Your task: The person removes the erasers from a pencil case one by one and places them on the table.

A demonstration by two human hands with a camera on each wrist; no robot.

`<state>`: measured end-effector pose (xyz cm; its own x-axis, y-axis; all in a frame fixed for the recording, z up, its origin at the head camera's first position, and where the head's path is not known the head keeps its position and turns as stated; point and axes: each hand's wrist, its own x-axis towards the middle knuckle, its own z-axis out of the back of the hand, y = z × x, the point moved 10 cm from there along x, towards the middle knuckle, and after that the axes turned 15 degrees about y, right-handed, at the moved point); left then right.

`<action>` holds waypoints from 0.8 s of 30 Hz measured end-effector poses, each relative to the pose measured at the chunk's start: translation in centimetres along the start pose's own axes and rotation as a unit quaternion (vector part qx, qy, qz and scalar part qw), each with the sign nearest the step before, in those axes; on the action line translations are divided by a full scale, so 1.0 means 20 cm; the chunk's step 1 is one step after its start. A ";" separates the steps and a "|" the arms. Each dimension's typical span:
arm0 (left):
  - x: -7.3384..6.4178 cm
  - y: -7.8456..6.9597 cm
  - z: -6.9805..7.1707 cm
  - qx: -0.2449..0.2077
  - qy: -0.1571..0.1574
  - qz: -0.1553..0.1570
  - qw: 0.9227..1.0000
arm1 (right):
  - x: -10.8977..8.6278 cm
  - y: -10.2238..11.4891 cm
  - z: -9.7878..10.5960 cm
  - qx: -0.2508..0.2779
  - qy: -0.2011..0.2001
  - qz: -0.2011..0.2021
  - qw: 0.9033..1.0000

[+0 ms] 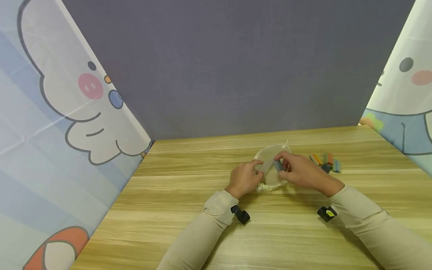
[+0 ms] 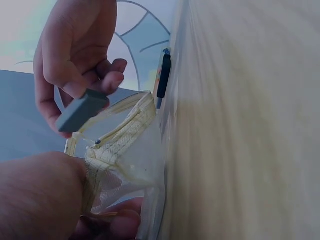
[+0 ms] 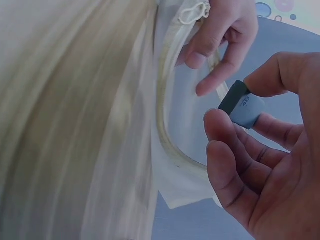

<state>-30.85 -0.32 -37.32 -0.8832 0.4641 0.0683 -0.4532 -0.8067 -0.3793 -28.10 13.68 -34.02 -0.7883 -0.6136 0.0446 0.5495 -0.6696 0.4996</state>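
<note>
A white mesh drawstring bag [image 1: 271, 179] lies on the table with its round mouth spread, cream trim round the rim and cord tied at the ends. My left hand [image 1: 243, 178] holds the rim on the left, fingers and thumb bent over it and spread apart. Above the mouth, my right hand [image 1: 300, 170] pinches a small grey-green block [image 3: 240, 106] between thumb and fingers. This block has a dark side and a paler face with small printed marks. In the left wrist view the block [image 2: 82, 111] hangs tilted over the bag's trim [image 2: 120, 145].
Right of the bag lie several small blocks: a yellow one [image 1: 316, 159], a red and green one [image 1: 329, 158], a dark one [image 1: 326, 168] and a blue-grey one [image 1: 336, 166]. A grey panel [image 1: 222, 71] stands behind the wooden table [image 1: 189, 165]; cartoon-printed cloths hang at both sides.
</note>
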 end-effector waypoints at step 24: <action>0.01 0.02 0.01 0.012 -0.014 0.006 1.000 | -0.06 -0.02 0.15 0.035 -0.034 0.005 0.999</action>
<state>-31.13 -0.61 -37.29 -0.8910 0.4450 0.0901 -0.4458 -0.8201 -0.3587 -28.18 15.98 -31.73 -0.8014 -0.5886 0.1067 0.5383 -0.6318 0.5578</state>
